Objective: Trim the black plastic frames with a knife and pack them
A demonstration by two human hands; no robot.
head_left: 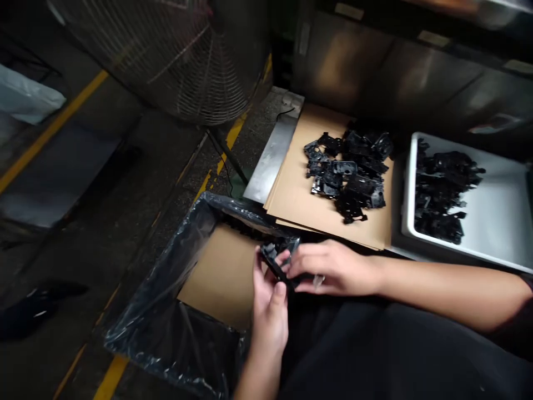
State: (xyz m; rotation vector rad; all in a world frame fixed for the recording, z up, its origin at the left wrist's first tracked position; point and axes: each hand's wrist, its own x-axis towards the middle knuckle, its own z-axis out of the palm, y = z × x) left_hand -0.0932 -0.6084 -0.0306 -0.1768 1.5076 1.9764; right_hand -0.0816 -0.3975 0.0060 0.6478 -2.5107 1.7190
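Observation:
My left hand [270, 319] is closed around the edge of a black moulded plastic part [270, 261], with the thumb on its near side. My right hand [337, 268] reaches in from the right, its bent fingers closed at the same part and covering some of it. A small pale, see-through piece [318, 280] shows by the lower fingers of the right hand; its kind is too blurred to tell. Both hands are over the near right side of a box lined with a clear plastic bag [158, 278].
Cardboard [220, 272] lies inside the lined box. A heap of black plastic parts [350, 172] rests on stacked cardboard sheets [291, 189] on a metal table. To its right, a white tray [495, 222] holds more black parts. A large fan [208, 72] stands behind the box.

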